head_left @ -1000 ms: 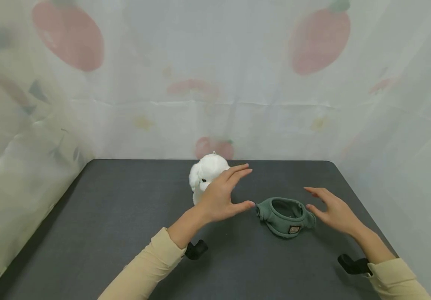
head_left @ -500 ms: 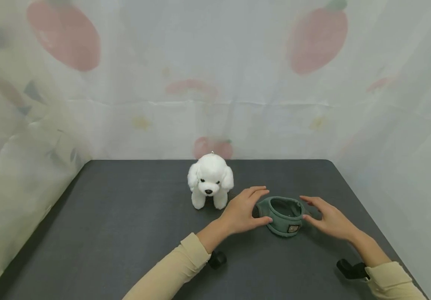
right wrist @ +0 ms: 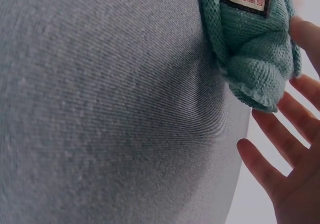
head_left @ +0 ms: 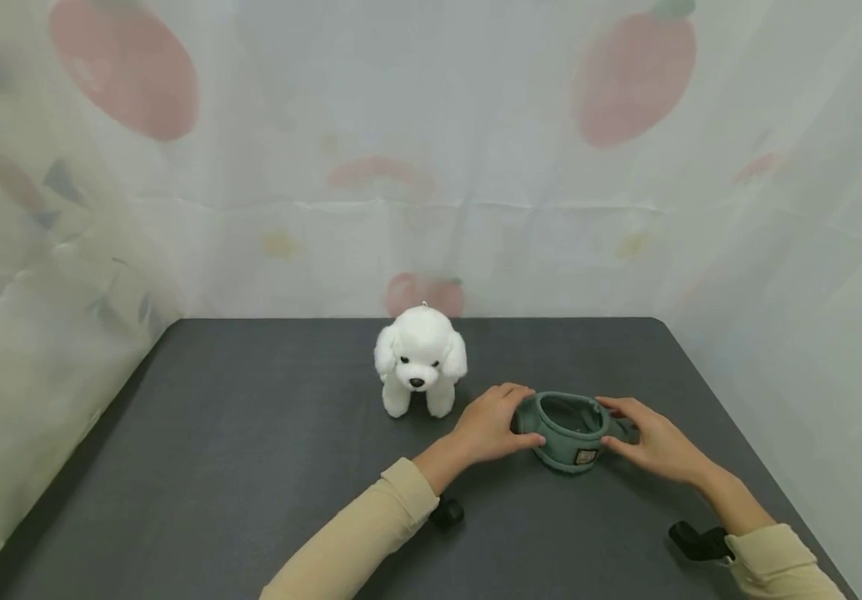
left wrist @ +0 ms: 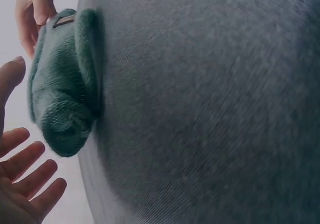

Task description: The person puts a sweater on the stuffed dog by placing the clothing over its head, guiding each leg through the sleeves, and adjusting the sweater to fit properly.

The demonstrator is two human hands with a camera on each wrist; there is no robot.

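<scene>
Hands flank a small green knitted garment (head_left: 568, 431) that lies on the dark table (head_left: 251, 467), just right of and nearer than the white plush dog (head_left: 420, 360). The left hand (head_left: 493, 427) cups the garment's left end, fingers lightly curved against the knit; the left wrist view shows its fingers (left wrist: 30, 176) spread and straight, so it seems to touch rather than clamp. The right hand (head_left: 650, 440) meets the right end the same way, fingers (right wrist: 280, 144) extended beside a rolled sleeve-like lobe, thumb near the rim. Whether either hand truly pinches the cloth I cannot tell; both look open and merely resting against it. Taking it from both ends at once suits a soft, floppy piece: it keeps the ring-shaped opening spread and stops the knit collapsing. The garment sits with that opening facing up, its long axis running left to right across the table, parallel to the near edge, and a small sewn label (head_left: 588, 457) faces the person. The dog stands upright beyond the left hand, facing the person and apart from the garment.
</scene>
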